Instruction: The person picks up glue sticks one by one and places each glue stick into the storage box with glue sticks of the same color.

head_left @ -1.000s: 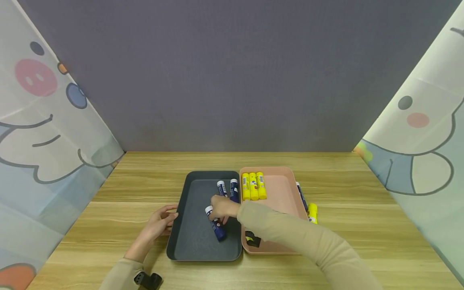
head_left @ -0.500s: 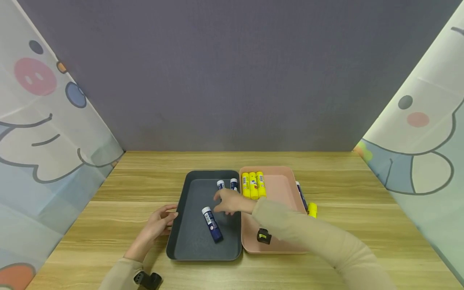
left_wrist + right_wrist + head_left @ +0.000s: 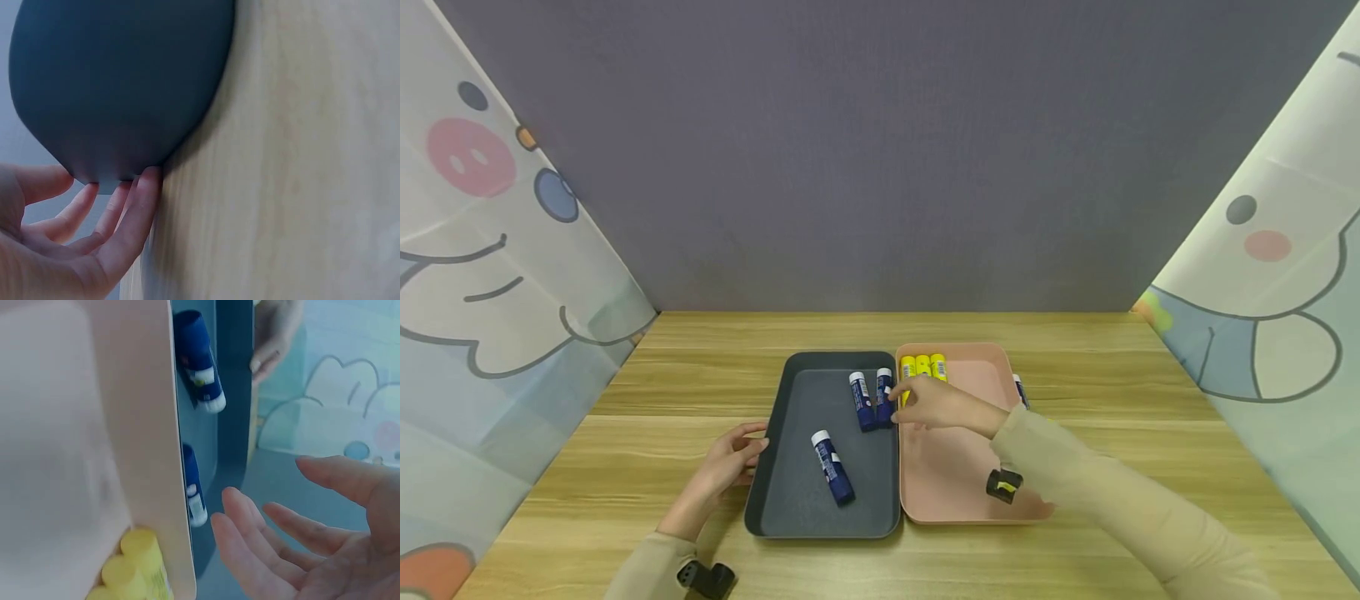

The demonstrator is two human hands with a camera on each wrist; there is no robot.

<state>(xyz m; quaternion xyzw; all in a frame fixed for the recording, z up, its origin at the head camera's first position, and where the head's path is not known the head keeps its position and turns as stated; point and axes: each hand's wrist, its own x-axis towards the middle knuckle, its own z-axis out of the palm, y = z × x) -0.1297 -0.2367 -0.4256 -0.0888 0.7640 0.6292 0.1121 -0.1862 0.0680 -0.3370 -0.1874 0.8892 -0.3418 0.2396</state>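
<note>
My left hand stays at the left side of the dark grey tray. In the left wrist view its fingers and thumb touch the tray's outer wall and rim. My right hand is over the pink tray, near the shared edge, fingers spread and nothing between them. Inside the grey tray are a blue glue stick lying slanted near the middle, and two more blue glue sticks at the upper right. Yellow glue sticks lie side by side in the pink tray, partly behind my right hand.
Right of the pink tray, another blue glue stick lies on the wooden table, mostly hidden by my right sleeve. A grey panel stands behind the table, with printed cloths at both sides.
My right hand has let go of the slanted blue glue stick and moved right, out of the grey tray and over the pink one. That stick has shifted slightly left. My left hand has not moved.
</note>
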